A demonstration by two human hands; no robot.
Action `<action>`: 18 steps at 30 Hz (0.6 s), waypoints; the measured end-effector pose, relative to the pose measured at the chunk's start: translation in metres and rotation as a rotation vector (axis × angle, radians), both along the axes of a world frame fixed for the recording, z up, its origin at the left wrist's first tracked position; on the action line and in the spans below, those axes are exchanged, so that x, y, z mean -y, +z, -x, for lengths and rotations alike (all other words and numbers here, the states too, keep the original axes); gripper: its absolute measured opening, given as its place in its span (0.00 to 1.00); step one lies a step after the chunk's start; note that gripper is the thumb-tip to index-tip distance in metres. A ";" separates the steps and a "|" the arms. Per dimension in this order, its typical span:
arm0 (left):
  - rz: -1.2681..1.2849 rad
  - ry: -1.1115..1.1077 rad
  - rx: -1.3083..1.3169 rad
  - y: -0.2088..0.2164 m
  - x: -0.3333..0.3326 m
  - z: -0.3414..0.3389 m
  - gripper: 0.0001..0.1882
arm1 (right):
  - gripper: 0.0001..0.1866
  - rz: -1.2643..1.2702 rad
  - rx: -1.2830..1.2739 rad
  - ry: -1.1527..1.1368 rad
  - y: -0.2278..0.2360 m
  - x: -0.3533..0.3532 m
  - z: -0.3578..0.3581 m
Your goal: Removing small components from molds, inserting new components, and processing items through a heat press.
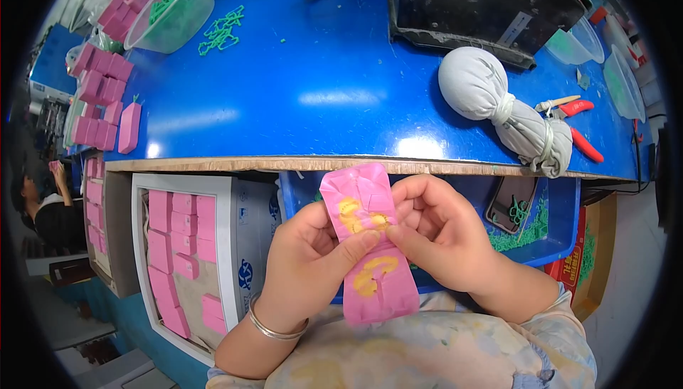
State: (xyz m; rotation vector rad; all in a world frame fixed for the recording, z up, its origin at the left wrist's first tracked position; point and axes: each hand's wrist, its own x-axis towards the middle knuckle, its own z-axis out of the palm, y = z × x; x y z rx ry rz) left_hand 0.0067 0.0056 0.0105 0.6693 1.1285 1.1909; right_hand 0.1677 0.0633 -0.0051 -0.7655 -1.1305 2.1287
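1. Pink split block [373,252], rubbery to look at, is held up on the person's side of the blue worktop [320,126], just past its front edge. It lies spread, with yellow shapes [384,266] on both of its faces.
2. Both hands are on the block, close together. The left hand [313,247] grips its left edge, thumb laid across the middle; the right hand [445,236] pinches the opposite edge between thumb and fingers.
3. Step in hand, as I judge it: holding the two faces apart and working at the creased middle with the thumbs. Whether the yellow shapes are loose pieces or part of the surface, I cannot tell.
4. What the next move calls for, in my judgement: a steady left grip and small, gentle right-hand finger work, as the block seems likely to flex.
5. Below the worktop's front edge sits a blue tray [570,236] with green bits [537,225]; on the worktop's far left lie loose green pieces [220,31].
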 end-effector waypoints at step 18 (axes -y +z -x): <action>0.055 0.055 0.122 -0.003 0.003 -0.004 0.12 | 0.13 0.019 -0.057 0.037 -0.003 0.000 0.001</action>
